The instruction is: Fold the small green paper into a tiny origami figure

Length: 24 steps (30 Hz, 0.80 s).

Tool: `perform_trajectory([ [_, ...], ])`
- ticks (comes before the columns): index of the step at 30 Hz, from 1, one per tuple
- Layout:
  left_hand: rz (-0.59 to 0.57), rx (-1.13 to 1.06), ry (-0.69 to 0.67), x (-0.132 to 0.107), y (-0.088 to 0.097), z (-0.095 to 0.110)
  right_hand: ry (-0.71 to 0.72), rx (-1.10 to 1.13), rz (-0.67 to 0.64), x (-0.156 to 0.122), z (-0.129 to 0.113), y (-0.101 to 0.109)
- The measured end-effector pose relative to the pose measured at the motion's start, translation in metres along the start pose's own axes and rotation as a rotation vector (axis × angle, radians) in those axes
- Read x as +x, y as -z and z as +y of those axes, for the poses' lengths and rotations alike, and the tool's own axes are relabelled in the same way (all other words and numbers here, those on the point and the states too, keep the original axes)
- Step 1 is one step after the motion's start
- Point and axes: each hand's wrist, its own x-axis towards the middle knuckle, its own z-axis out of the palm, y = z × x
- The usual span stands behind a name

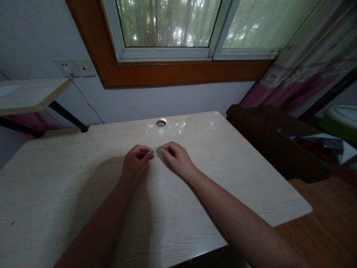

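Between the thumb and fingertips of my left hand (137,161) is a small pale green piece (154,151) with pointed ends, perhaps folded paper; it is too small to tell for sure. Just to its right, my right hand (176,155) has its thumb and fingers closed in a pinch. A narrow gap seems to part those fingertips from the green piece, and whatever they may hold does not show. Both hands are low over the middle of the pale wood-grain table (181,212).
A round cable hole (161,123) lies beyond my hands. At the left, a raised shelf (27,96) stands on black legs (68,115). A white cord (86,102) runs down from the wall socket (65,68). Dark wooden furniture (272,142) stands past the table's right edge.
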Motion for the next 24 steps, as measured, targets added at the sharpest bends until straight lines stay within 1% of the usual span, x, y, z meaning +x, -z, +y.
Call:
perform_trajectory([
  [2,-0.017,0.002,0.015,-0.001,-0.001,-0.002,0.019,0.021,-0.034,-0.001,-0.002,-0.001],
  [6,-0.057,0.032,-0.007,-0.002,-0.002,-0.001,0.072,0.010,-0.068,-0.001,-0.004,-0.002],
  [12,-0.076,-0.017,-0.015,-0.004,-0.002,0.012,0.037,0.020,-0.021,0.000,0.000,-0.001],
  [15,-0.043,0.003,-0.036,-0.003,-0.001,0.015,0.031,0.029,-0.018,0.001,0.000,0.000],
  [19,-0.002,0.101,-0.126,0.001,0.000,0.011,0.065,0.034,-0.041,0.001,-0.001,0.003],
  [21,-0.030,0.123,-0.147,0.003,0.000,0.009,0.087,0.035,-0.061,0.001,-0.001,0.003],
  [24,-0.104,0.125,-0.112,0.003,-0.001,0.008,0.096,0.025,-0.087,0.000,-0.002,0.004],
])
